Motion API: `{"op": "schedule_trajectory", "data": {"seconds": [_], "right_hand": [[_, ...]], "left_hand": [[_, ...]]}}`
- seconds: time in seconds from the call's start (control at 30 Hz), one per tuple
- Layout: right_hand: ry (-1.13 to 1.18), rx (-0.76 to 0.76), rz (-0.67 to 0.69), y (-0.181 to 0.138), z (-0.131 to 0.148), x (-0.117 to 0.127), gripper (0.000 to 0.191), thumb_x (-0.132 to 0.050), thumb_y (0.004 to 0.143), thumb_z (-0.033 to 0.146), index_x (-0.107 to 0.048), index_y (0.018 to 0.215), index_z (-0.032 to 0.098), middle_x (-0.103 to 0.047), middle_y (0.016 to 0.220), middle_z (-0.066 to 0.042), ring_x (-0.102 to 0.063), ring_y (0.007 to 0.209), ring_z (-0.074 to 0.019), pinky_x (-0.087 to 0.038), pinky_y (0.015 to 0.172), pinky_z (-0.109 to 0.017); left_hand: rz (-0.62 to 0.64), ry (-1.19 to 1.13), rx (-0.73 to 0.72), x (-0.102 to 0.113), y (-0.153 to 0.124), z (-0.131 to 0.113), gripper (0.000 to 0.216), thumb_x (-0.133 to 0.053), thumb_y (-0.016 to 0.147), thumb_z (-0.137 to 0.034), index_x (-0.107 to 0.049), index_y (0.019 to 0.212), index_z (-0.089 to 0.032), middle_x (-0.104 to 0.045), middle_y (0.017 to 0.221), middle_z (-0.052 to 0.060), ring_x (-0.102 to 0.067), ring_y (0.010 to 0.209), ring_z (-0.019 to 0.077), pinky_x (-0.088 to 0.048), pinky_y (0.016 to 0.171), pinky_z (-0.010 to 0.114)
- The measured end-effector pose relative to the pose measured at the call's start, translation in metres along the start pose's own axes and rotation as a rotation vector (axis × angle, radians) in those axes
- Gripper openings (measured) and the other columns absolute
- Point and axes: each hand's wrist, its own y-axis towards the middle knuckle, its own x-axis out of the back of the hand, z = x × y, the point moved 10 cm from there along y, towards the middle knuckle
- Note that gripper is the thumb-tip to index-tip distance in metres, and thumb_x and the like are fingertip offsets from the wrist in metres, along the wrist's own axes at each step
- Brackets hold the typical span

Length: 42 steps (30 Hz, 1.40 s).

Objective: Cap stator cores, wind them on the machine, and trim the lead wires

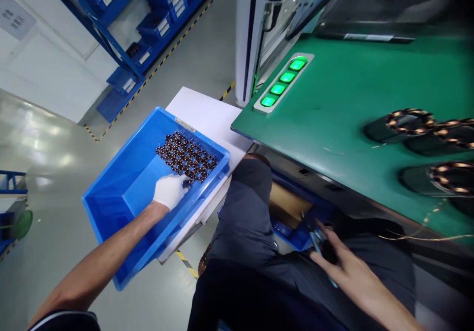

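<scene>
My left hand (169, 191), in a white glove, reaches into a blue plastic bin (144, 148). Its fingers close on a small dark ring-shaped wound part at the near edge of a cluster of copper-wound motor stators (187, 155). These stand packed in rows against one end of the bin. Over my lap, my bare right hand (335, 257) grips blue-handled pliers (316, 242), whose tips point away from me. Part of their handle is hidden by the fingers.
The bin sits on a white board (200, 103). To the right, a green bench (344, 84) carries a strip of lit green buttons (283, 82), larger cylindrical wound stators (398, 126) and loose wire (425, 238). A white post (246, 39) and a blue bin rack (159, 24) stand beyond.
</scene>
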Motion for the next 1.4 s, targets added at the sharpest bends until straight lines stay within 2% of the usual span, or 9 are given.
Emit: {"op": "schedule_trajectory", "data": {"seconds": [0.1, 0.2, 0.33, 0.47, 0.6, 0.77, 0.97, 1.13, 1.4], "right_hand": [[0.187, -0.137, 0.053, -0.005, 0.007, -0.007, 0.087, -0.077, 0.072, 0.070, -0.079, 0.145, 0.023, -0.077, 0.159, -0.023, -0.068, 0.157, -0.0522, -0.051, 0.135, -0.067], [0.342, -0.169, 0.027, -0.006, 0.023, -0.008, 0.075, -0.081, 0.066, 0.064, -0.081, 0.128, 0.021, -0.084, 0.143, -0.023, -0.071, 0.148, -0.0549, -0.046, 0.136, -0.071], [0.410, -0.089, -0.038, 0.000, 0.038, -0.004, 0.050, -0.074, 0.076, 0.055, -0.080, 0.112, 0.022, -0.085, 0.110, -0.011, -0.081, 0.112, -0.0349, -0.065, 0.110, -0.049], [0.480, -0.018, -0.113, -0.004, 0.041, 0.006, 0.045, -0.073, 0.081, 0.048, -0.077, 0.116, 0.020, -0.080, 0.100, -0.006, -0.076, 0.097, -0.0263, -0.065, 0.098, -0.040], [0.567, 0.004, -0.169, -0.025, 0.030, 0.018, 0.040, -0.075, 0.084, 0.047, -0.076, 0.116, 0.022, -0.077, 0.098, -0.005, -0.075, 0.098, -0.0257, -0.064, 0.100, -0.040], [0.626, -0.038, -0.210, -0.058, 0.005, 0.030, 0.030, -0.076, 0.085, 0.045, -0.073, 0.105, 0.023, -0.072, 0.091, -0.003, -0.070, 0.091, -0.0233, -0.062, 0.092, -0.037], [0.689, -0.060, -0.212, -0.094, 0.003, 0.035, 0.033, -0.065, 0.089, 0.034, -0.074, 0.119, 0.023, -0.077, 0.097, -0.003, -0.070, 0.089, -0.0219, -0.057, 0.085, -0.034], [0.715, 0.043, -0.162, -0.117, 0.050, 0.050, 0.034, -0.062, 0.092, 0.021, -0.076, 0.123, 0.025, -0.076, 0.103, -0.001, -0.068, 0.089, -0.0187, -0.055, 0.083, -0.031], [0.541, 0.480, -0.258, -0.130, 0.133, 0.099, 0.080, -0.056, 0.089, -0.001, -0.066, 0.161, 0.031, -0.080, 0.133, -0.006, -0.077, 0.116, -0.0231, -0.065, 0.101, -0.039]], "left_hand": [[-0.142, -0.086, -0.093, 0.047, -0.002, -0.008, 0.016, -0.084, 0.096, -0.036, -0.090, 0.105, -0.025, -0.087, 0.093, 0.008, -0.081, 0.081, 0.0271, -0.064, 0.072, 0.038], [-0.352, -0.225, -0.235, 0.118, 0.001, -0.043, 0.027, -0.080, 0.096, -0.050, -0.091, 0.107, -0.028, -0.089, 0.106, 0.009, -0.084, 0.096, 0.0327, -0.069, 0.092, 0.047], [-0.578, -0.352, -0.625, 0.208, -0.001, -0.155, 0.026, -0.084, 0.098, -0.046, -0.089, 0.121, -0.036, -0.085, 0.140, 0.007, -0.079, 0.129, 0.0373, -0.062, 0.117, 0.057], [-0.499, -0.302, -0.940, 0.228, 0.011, -0.291, 0.021, -0.079, 0.105, -0.039, -0.086, 0.123, -0.030, -0.076, 0.161, 0.009, -0.065, 0.155, 0.0414, -0.051, 0.129, 0.063], [-0.318, -0.278, -0.783, 0.193, 0.069, -0.356, 0.040, -0.079, 0.107, -0.039, -0.077, 0.141, -0.019, -0.078, 0.151, 0.017, -0.073, 0.136, 0.0389, -0.059, 0.116, 0.054], [-0.367, -0.359, -0.677, 0.182, 0.092, -0.352, 0.024, -0.079, 0.106, -0.039, -0.080, 0.121, -0.020, -0.085, 0.118, 0.010, -0.079, 0.114, 0.0321, -0.059, 0.096, 0.042], [-0.598, -0.733, -0.656, 0.211, -0.002, -0.309, 0.014, -0.085, 0.099, -0.033, -0.073, 0.102, -0.027, -0.083, 0.117, 0.002, -0.080, 0.102, 0.0195, -0.061, 0.093, 0.033], [-0.456, -0.590, -0.757, 0.178, -0.079, -0.323, 0.020, -0.085, 0.088, -0.023, -0.067, 0.094, -0.028, -0.083, 0.124, 0.002, -0.083, 0.103, 0.0202, -0.065, 0.087, 0.032], [-0.443, -0.638, -0.719, 0.140, -0.092, -0.317, 0.032, -0.105, 0.083, -0.032, -0.076, 0.095, -0.030, -0.084, 0.120, -0.001, -0.083, 0.095, 0.0172, -0.063, 0.072, 0.028]]}}
